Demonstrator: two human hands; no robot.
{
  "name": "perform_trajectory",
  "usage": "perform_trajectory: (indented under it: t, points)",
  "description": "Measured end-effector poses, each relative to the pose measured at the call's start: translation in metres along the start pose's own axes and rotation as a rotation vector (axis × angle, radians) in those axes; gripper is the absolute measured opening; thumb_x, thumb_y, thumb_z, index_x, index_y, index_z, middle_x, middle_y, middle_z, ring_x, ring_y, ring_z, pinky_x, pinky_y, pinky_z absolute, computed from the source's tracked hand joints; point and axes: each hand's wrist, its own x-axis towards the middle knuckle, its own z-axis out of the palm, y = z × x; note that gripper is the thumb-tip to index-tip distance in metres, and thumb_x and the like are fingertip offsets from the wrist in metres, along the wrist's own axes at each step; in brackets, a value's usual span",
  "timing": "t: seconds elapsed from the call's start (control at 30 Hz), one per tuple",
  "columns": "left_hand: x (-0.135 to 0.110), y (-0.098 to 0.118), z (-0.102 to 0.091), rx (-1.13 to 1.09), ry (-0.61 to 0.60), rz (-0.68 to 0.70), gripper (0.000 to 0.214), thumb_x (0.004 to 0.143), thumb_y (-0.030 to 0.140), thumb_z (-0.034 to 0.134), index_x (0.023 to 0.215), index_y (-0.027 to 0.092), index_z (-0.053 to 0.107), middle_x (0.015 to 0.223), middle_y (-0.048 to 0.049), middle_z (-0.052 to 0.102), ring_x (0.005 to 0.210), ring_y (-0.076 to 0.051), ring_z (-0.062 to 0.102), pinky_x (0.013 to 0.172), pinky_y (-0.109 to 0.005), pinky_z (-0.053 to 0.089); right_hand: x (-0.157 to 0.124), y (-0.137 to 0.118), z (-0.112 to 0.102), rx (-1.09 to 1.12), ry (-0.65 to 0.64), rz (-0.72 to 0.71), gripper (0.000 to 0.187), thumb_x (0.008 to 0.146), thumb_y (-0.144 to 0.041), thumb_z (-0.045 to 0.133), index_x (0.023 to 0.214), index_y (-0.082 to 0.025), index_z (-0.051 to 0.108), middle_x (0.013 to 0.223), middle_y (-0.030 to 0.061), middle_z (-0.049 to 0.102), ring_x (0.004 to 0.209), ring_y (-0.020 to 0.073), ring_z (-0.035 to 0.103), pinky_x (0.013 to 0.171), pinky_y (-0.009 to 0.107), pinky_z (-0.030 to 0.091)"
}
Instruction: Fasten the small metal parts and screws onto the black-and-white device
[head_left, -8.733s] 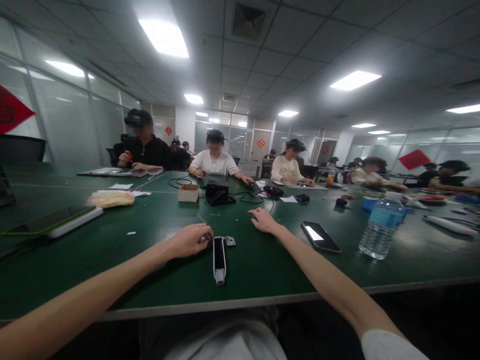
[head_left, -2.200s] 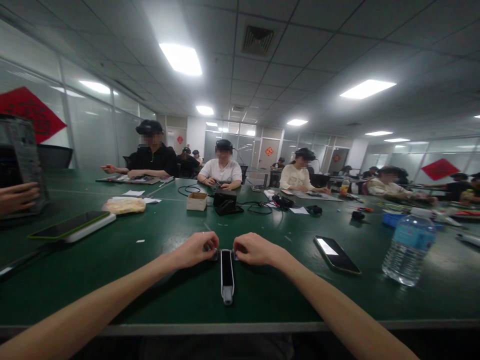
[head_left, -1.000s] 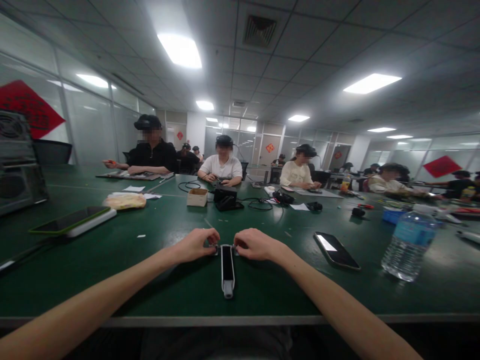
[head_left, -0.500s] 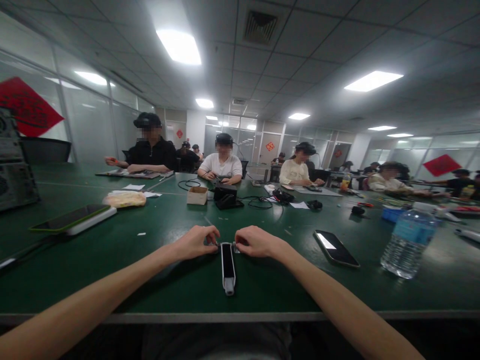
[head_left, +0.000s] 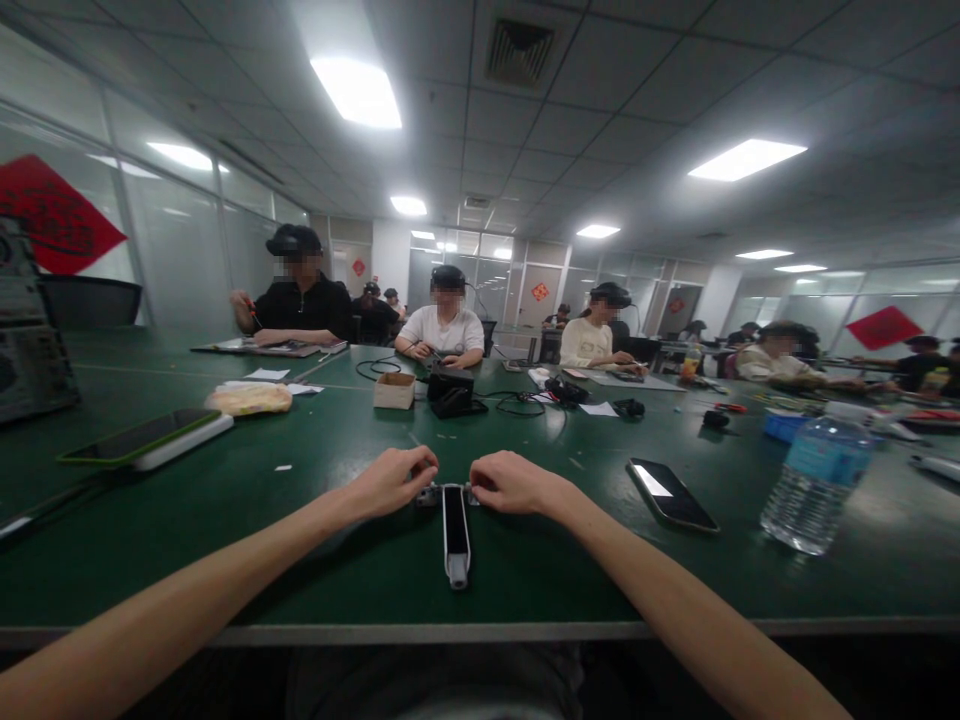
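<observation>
A slim device (head_left: 456,535) with a white body, a black face and a grey tip lies lengthwise on the green table between my hands. My left hand (head_left: 394,482) is closed just left of its far end, fingertips bent together; anything they pinch is too small to make out. Under those fingertips shows a small metallic part (head_left: 427,496). On the other side, my right hand (head_left: 514,482) has its fingers curled down at a small pale piece (head_left: 474,494) beside the device, mostly hidden by the fingers.
To the right are a phone (head_left: 673,494) and a water bottle (head_left: 816,482). A green-edged tablet (head_left: 142,437) lies left, near a wrapped bag (head_left: 251,398). Ahead stand a small open box (head_left: 394,391) and a black device (head_left: 451,390) with cables. People sit across the table (head_left: 337,590).
My left fingers have lifted slightly, uncovering the small metallic part beside the device. My right hand and the device look unmoved. Across the table, one person's hand has risen with a red tool.
</observation>
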Motion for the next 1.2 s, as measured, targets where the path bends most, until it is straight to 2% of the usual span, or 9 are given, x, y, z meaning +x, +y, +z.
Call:
perform_trajectory:
  t: [0.17, 0.37, 0.57, 0.73, 0.93, 1.2]
  points:
    - [-0.0006, 0.0019, -0.0006, 0.003, 0.034, -0.005, 0.027, 0.092, 0.036, 0.043, 0.099, 0.018, 0.062, 0.087, -0.0052, 0.07, 0.073, -0.018, 0.063, 0.066, -0.027, 0.044, 0.0003, -0.0013, -0.0003, -0.023, 0.0, 0.017, 0.014, 0.086, -0.024, 0.056, 0.09, -0.015, 0.066, 0.084, 0.0057, 0.067, 0.072, 0.0145, 0.057, 0.063, 0.024, 0.036]
    - [-0.0019, 0.005, -0.0007, -0.017, -0.02, -0.008, 0.024, 0.092, 0.034, 0.045, 0.102, 0.019, 0.06, 0.087, -0.0036, 0.072, 0.076, -0.018, 0.065, 0.069, -0.027, 0.046, 0.0002, -0.0058, -0.0039, -0.014, -0.011, 0.032, 0.012, 0.085, -0.023, 0.057, 0.089, -0.015, 0.066, 0.083, 0.0053, 0.066, 0.072, 0.0143, 0.057, 0.063, 0.024, 0.036]
    - [-0.0013, 0.006, -0.001, 0.025, 0.038, 0.015, 0.024, 0.092, 0.034, 0.046, 0.101, 0.018, 0.061, 0.09, -0.0054, 0.071, 0.077, -0.019, 0.064, 0.069, -0.027, 0.045, 0.0003, -0.0052, -0.0034, -0.007, -0.004, 0.035, 0.012, 0.085, -0.023, 0.057, 0.089, -0.015, 0.065, 0.084, 0.0051, 0.066, 0.073, 0.014, 0.056, 0.063, 0.023, 0.036]
    - [-0.0017, 0.0066, -0.0005, 0.026, -0.044, -0.019, 0.022, 0.091, 0.033, 0.046, 0.103, 0.018, 0.059, 0.086, -0.0036, 0.072, 0.077, -0.018, 0.066, 0.069, -0.026, 0.045, 0.0004, -0.0035, -0.001, -0.005, 0.001, 0.024, 0.012, 0.085, -0.023, 0.056, 0.088, -0.015, 0.065, 0.083, 0.005, 0.066, 0.071, 0.0141, 0.056, 0.062, 0.024, 0.035]
    - [-0.0016, 0.0074, -0.0001, 0.069, 0.02, 0.019, 0.023, 0.092, 0.033, 0.045, 0.1, 0.018, 0.059, 0.086, -0.0047, 0.071, 0.075, -0.018, 0.064, 0.066, -0.026, 0.043, 0.0006, -0.0036, -0.0011, -0.003, 0.0, 0.02, 0.012, 0.085, -0.023, 0.056, 0.088, -0.015, 0.064, 0.083, 0.0053, 0.066, 0.072, 0.0142, 0.057, 0.063, 0.024, 0.036]
    - [-0.0012, 0.0057, 0.0027, 0.091, -0.013, -0.004, 0.02, 0.091, 0.031, 0.046, 0.102, 0.018, 0.057, 0.087, -0.0031, 0.071, 0.079, -0.018, 0.066, 0.072, -0.027, 0.046, 0.0001, -0.0087, -0.0046, -0.029, -0.013, 0.034, 0.014, 0.085, -0.023, 0.055, 0.089, -0.014, 0.066, 0.085, 0.0066, 0.068, 0.074, 0.0156, 0.058, 0.064, 0.024, 0.036]
